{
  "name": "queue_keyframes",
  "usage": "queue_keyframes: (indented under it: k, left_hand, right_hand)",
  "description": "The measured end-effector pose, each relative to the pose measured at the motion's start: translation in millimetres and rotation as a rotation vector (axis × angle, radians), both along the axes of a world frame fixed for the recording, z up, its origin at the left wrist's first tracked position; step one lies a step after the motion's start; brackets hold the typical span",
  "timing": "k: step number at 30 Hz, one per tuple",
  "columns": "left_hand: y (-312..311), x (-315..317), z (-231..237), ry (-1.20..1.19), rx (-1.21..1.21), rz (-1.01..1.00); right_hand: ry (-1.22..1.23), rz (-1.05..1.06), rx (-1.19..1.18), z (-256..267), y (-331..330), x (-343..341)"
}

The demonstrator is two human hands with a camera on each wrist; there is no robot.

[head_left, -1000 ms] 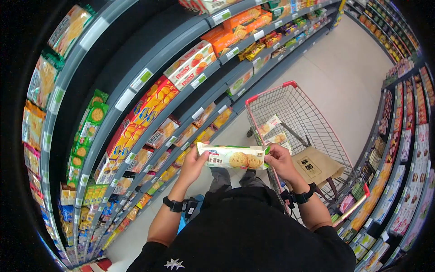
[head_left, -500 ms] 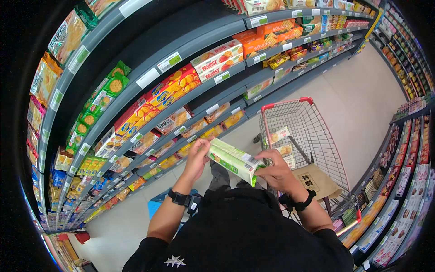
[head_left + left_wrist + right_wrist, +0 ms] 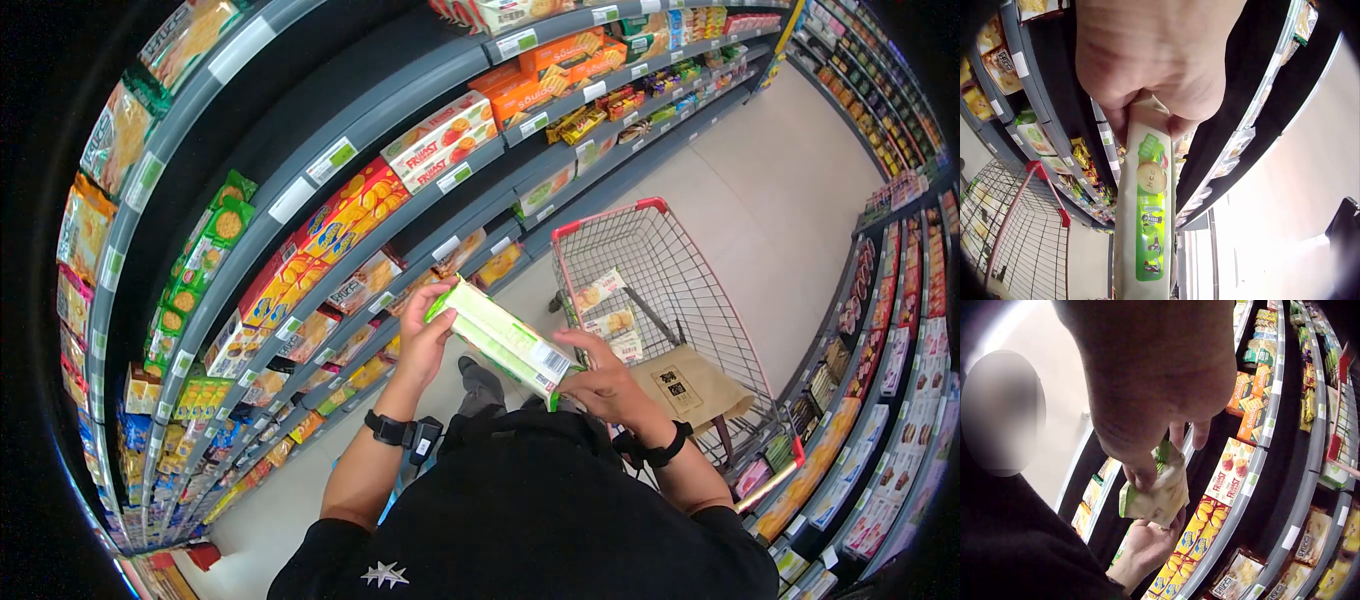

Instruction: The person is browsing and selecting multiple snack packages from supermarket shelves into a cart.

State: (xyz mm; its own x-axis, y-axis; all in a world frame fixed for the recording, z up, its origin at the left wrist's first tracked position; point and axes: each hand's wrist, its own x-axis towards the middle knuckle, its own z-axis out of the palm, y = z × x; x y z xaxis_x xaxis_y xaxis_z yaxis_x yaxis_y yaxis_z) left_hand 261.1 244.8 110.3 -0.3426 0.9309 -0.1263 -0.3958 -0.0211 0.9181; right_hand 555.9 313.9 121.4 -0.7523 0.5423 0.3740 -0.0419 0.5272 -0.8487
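Note:
A pale packet with green edges [image 3: 500, 340] is held in front of the body, its barcode side up and tilted down to the right. The left hand [image 3: 425, 335] grips its upper left end between thumb and fingers. At the lower right end the right hand [image 3: 602, 380] pinches the packet by its corner. In the left wrist view the left hand [image 3: 1150, 56] holds the end of the packet [image 3: 1144, 219], whose narrow side shows a round biscuit picture. In the right wrist view the right hand [image 3: 1160, 400] pinches the packet [image 3: 1163, 494].
A wire cart [image 3: 700, 290] with red corners stands ahead to the right, holding a brown paper bag [image 3: 690, 388] and several similar packets [image 3: 612, 325]. Stocked shelves [image 3: 430, 80] curve along the left, and more shelves [image 3: 880, 400] line the right. Pale floor [image 3: 740, 180] lies beyond the cart.
The packet has been turned over from its biscuit-picture front to its barcode side. Since half a second ago its left end has risen slightly, with both hands still on it.

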Motion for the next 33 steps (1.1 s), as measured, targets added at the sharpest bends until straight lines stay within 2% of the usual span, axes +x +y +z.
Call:
queue_keyframes:
  k: [5, 7, 8, 9, 10, 12, 13, 15, 18, 20, 22, 24, 26, 27, 29, 30, 33]
  left_hand:
    - [20, 10, -8, 0.059, -0.007, -0.074]
    - [28, 13, -16, 0.032, -0.158, -0.171]
    - [32, 14, -25, 0.031, -0.161, -0.183]
    - [36, 16, -34, 0.091, -0.248, -0.25]
    - [40, 18, -40, 0.153, -0.333, -0.315]
    - [49, 31, -42, 0.164, -0.351, -0.336]
    - [55, 35, -45, 0.219, -0.386, -0.402]
    - [64, 39, -59, 0.298, -0.405, -0.517]
    - [76, 54, -68, 0.359, -0.418, -0.626]
    - [80, 63, -75, 0.35, -0.4, -0.647]
    - [85, 68, -80, 0.376, -0.374, -0.64]
    - [86, 68, -84, 0.388, -0.383, -0.663]
    - [85, 64, -88, 0.402, -0.393, -0.682]
    - [83, 62, -90, 0.403, -0.412, -0.687]
    - [76, 55, -94, 0.396, -0.439, -0.685]
    - [71, 51, -97, 0.39, -0.449, -0.664]
    - [55, 38, -99, 0.368, -0.49, -0.604]
  right_hand:
    - [0.027, -0.019, -0.013, -10, 7, 14]
    - [0.027, -0.034, -0.061, -19, 10, 20]
    - [0.033, -0.087, -0.175, -24, 11, 24]
    - [0.041, -0.14, -0.289, -32, 12, 27]
    - [0.041, -0.15, -0.291, -50, 15, 32]
    - [0.111, -0.364, -0.554, -93, 22, 47]
    - [0.11, -0.37, -0.559, -103, 26, 55]
    - [0.136, -0.577, -0.713, -119, 38, 73]
    - [0.192, -0.689, -0.777, -174, 49, 102]
    - [0.206, -0.724, -0.772, -178, 51, 111]
    - [0.142, -0.879, -0.855, -180, 52, 120]
    - [0.158, -0.87, -0.797, -208, 58, 131]
    - [0.027, -1.022, -0.648, -233, 62, 136]
    - [0.027, -1.021, -0.649, -259, 66, 144]
    - [-0.374, -1.169, -0.292, -317, 69, 159]
    - [-0.38, -1.158, -0.295, -329, 69, 160]
    - [-0.386, -1.321, -0.865, -375, 74, 163]
